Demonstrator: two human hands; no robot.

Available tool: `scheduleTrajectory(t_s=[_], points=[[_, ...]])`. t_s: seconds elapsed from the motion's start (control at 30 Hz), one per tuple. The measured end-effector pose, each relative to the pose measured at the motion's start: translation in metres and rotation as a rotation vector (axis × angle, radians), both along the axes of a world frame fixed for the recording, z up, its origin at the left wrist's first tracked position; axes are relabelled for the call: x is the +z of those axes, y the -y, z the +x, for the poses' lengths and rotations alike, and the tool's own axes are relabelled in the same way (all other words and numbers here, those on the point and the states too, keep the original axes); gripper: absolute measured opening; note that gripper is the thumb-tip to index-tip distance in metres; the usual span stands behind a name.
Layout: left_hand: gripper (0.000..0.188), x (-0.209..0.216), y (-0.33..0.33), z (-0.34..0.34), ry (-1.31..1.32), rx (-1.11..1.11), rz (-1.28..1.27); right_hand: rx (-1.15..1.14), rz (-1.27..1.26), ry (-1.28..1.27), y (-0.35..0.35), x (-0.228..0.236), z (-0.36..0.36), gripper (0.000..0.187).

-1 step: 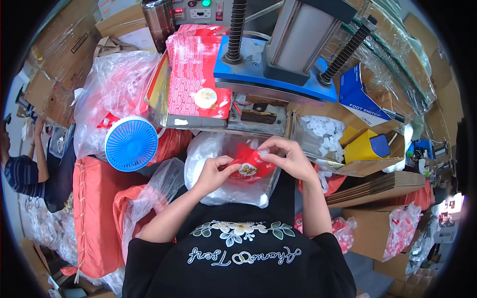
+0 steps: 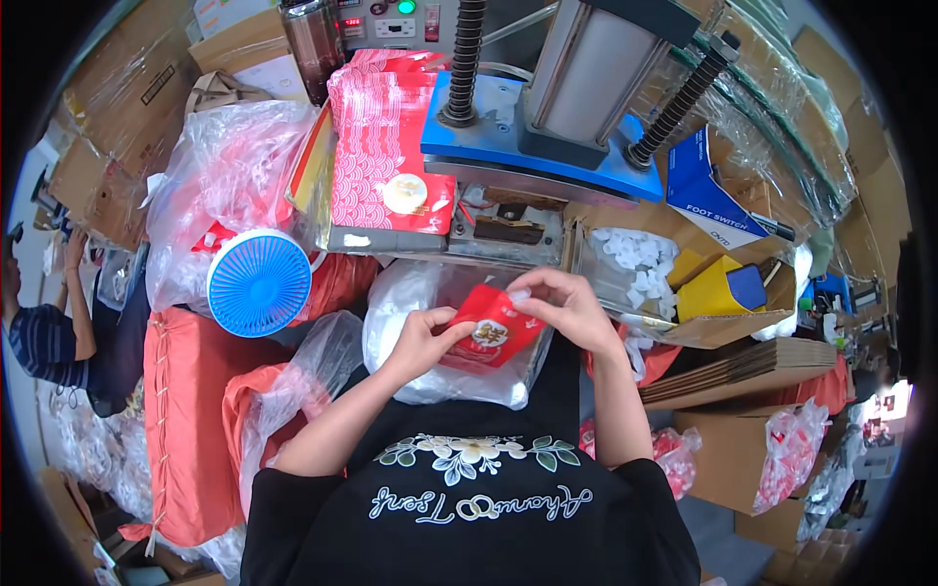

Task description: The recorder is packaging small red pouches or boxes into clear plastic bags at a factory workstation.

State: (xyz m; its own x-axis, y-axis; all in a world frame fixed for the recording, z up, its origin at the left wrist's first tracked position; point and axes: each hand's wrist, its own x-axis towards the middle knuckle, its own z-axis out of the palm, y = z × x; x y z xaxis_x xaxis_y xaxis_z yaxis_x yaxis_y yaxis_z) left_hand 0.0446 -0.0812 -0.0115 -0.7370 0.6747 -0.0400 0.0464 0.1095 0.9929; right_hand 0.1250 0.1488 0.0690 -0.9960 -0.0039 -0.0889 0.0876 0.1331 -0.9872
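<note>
From where I'm standing, one red pouch (image 2: 479, 350) is in hand and looks partway through being handled. It hangs between the two grips, its round white-and-gold emblem facing up toward the wearer. The left grip (image 2: 422, 342) is closed on the pouch's left side, thumb laid over the front, and the right grip (image 2: 567, 308) is pinched at its upper right edge, where a small whitish piece (image 2: 520, 295) shows by the fingertips. That piece may be of the same kind as the loose white plastic pieces (image 2: 635, 262) heaped to the right of the right grip, in an open cardboard box (image 2: 684, 335), but the fingers cover too much of it to tell, or to say whether it is fixed to the pouch. Below the grips lies a clear plastic bag (image 2: 396, 308), and the pouch is above it, not set down. Beyond the grips stands a blue-plated press (image 2: 547, 156); the pouch is short of it, so I'd judge this one is not finished with. Plenty appears to be left: the white heap is large, and more red patterned pouches (image 2: 376, 146) lie beyond the left grip, on the surface beside the press.
</note>
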Motion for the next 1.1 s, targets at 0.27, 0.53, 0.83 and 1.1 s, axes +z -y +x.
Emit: scheduleTrajectory(t_s=[0.27, 0.53, 0.83, 1.1], points=[[0.027, 0.011, -0.059, -0.022, 0.459, 0.238, 0.227, -0.614, 0.814, -0.213, -0.053, -0.002, 0.015, 0.040], [0.024, 0.016, -0.076, -0.038, 0.677, 0.317, 0.322, -0.574, 1.338, 0.340, -0.105, -0.027, 0.061, 0.027], [0.055, 0.000, 0.009, -0.091, -0.975, 0.416, -0.514, -0.643, 0.757, -0.163, -0.095, -0.043, 0.034, 0.020], [0.010, 0.045, 0.029, -0.041, -0.308, 0.358, 0.002, -0.516, 0.240, -0.192, -0.042, -0.001, 0.015, 0.023]])
